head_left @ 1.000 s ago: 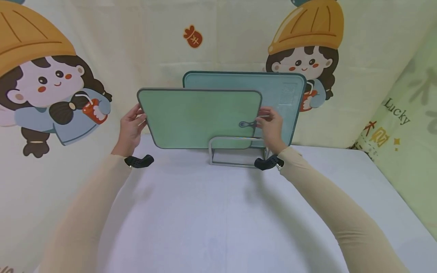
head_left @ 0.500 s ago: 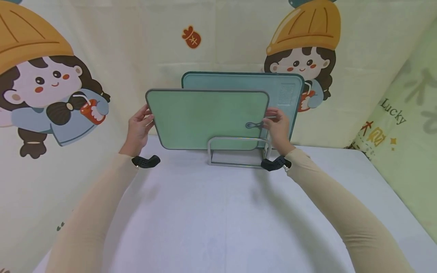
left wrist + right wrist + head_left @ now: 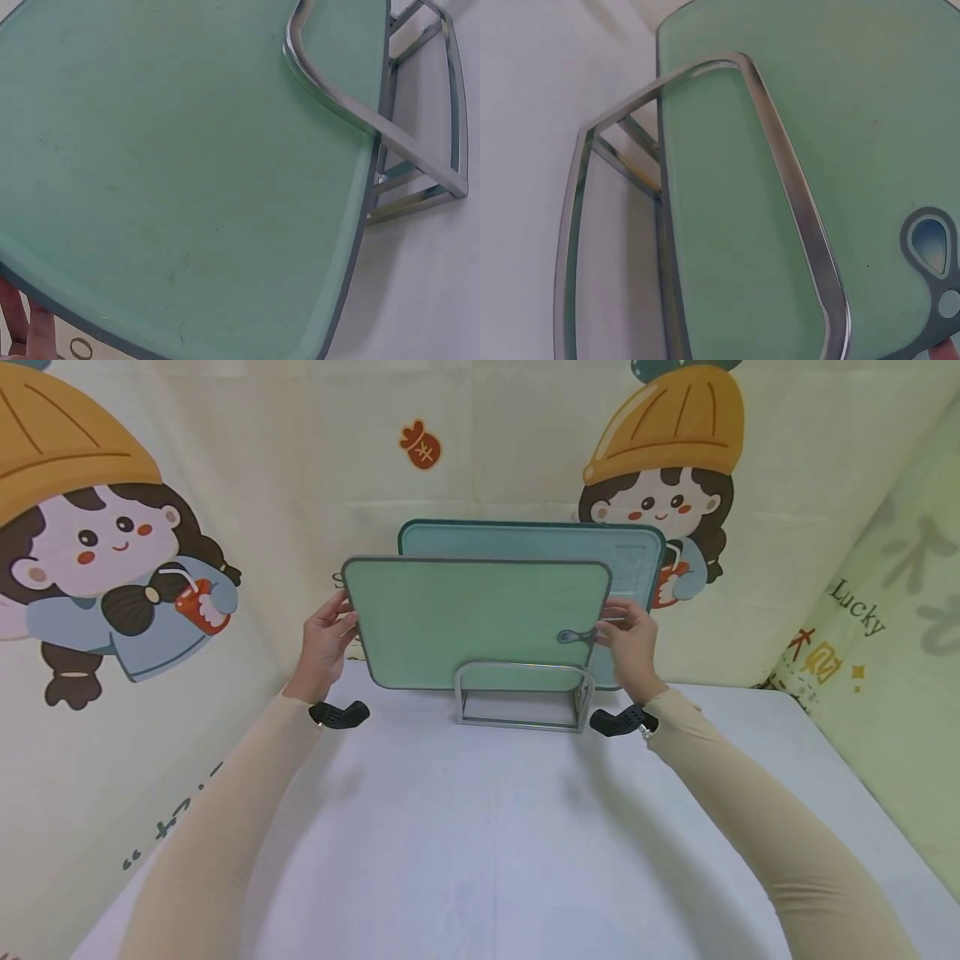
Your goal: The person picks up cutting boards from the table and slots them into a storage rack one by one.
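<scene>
A green cutting board (image 3: 472,614) with a grey rim stands upright in the head view, its lower part behind the front bar of a metal rack (image 3: 521,724). My left hand (image 3: 322,647) grips its left edge; fingers (image 3: 41,334) show at that edge in the left wrist view. On the opposite side my right hand (image 3: 633,647) pinches the edge beside the grey-framed hole (image 3: 930,244). The board's bottom edge hangs above the rack's base bars. Behind it, a larger blue cutting board (image 3: 637,564) with a dark rim stands upright, partly hidden.
The rack stands near the back of the white-covered table (image 3: 480,827). A printed cloth (image 3: 502,435) with cartoon figures hangs behind, and another green-toned cloth (image 3: 900,718) runs along the right side.
Both hands have moved right together with the green cutting board. It now spans the rack's full width and covers more of the blue board, while the rack and blue board stay put.
</scene>
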The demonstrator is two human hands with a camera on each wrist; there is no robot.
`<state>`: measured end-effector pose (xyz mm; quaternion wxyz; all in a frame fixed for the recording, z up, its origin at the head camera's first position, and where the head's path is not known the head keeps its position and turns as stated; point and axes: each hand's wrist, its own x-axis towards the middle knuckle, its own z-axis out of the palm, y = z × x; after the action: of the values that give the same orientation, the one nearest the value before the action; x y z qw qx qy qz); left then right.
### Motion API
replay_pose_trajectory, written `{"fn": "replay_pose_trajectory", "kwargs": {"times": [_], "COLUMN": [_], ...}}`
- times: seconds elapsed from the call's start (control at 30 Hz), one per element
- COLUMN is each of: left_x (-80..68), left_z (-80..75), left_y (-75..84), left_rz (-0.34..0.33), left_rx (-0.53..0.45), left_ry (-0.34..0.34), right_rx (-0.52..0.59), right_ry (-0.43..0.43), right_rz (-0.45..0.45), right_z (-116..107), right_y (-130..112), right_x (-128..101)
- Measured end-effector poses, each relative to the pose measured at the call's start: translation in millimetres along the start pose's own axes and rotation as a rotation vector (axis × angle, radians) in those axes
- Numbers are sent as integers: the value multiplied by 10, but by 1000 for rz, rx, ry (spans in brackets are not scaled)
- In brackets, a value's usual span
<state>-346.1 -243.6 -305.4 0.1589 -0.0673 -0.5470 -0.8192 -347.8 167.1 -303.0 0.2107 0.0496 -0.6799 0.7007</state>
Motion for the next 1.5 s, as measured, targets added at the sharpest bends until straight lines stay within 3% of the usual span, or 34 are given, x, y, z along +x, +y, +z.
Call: {"fn": "replay_pose_trajectory", "kwargs": {"times": [0.47,0.9,1.5], "left_x": [32,23,22], "left_z": [214,396,500], "left_y": [-97,-257,-363], "left_rz": [1,-55,-92], "left_rx": [33,53,136], "left_ry": [-18,4,11], "right_rx": [-33,-94,-90], "right_ry": [29,72,71], "right_rz": [3,14,39], "right_z": [-225,-411,-557], "right_y": [-17,41,112], "right_x": [38,61,73]}}
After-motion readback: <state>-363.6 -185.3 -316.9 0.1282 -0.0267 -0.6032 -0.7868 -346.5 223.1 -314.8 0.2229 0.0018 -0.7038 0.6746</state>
